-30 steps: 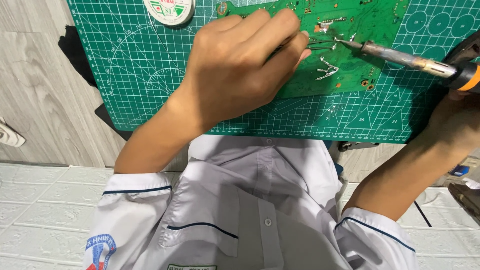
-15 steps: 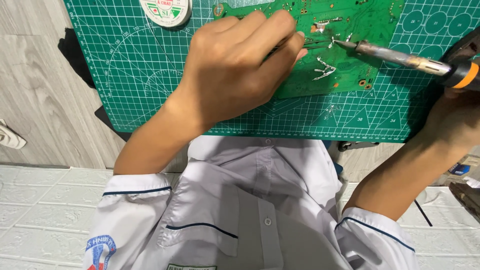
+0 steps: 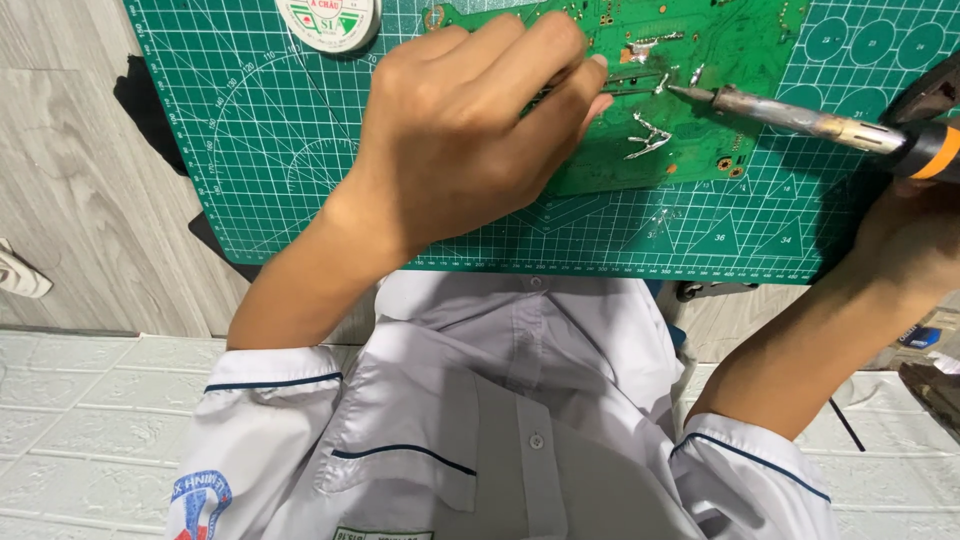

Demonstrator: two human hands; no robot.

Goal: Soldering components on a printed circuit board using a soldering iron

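The left hand (image 3: 470,130) rests on the green printed circuit board (image 3: 690,90), which lies at the far edge of the green gridded cutting mat (image 3: 300,170) on the grey wood-grain worktop (image 3: 70,150), its fingers curled and pinched on a thin grey wire (image 3: 630,85), while the right hand (image 3: 915,240) is closed round the black-and-orange soldering iron (image 3: 800,115). Good work here likely means a steady tip at the silvery joint and wire fed sparingly. The round white solder reel (image 3: 328,18) sits well clear, but the left knuckles hide part of the board.
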